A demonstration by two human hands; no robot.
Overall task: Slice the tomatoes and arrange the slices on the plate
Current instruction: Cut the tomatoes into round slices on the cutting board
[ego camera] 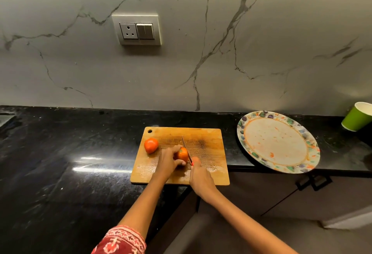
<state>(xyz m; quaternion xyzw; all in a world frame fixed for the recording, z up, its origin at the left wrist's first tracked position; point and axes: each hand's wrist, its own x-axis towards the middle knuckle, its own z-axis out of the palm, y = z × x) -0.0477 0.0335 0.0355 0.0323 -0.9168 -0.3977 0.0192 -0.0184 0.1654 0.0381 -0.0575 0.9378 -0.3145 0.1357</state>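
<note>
A wooden cutting board [205, 147] lies on the black counter. My left hand [168, 161] grips a red tomato [182, 154] at the board's middle, fingers curled over its left side. My right hand [199, 175] holds a knife [186, 149] by its red handle, the blade resting against the tomato's right side and pointing away from me. A second whole tomato [151, 145] sits on the board's left part. The round plate [277, 143] with a floral rim lies to the right of the board, bare of slices, with orange smears on it.
A green paper cup [357, 119] stands at the far right by the wall. The plate's near rim overhangs the counter's front edge. A socket and switch panel [136, 30] is on the marble wall. Cabinet doors with black handles [314, 182] are below the plate.
</note>
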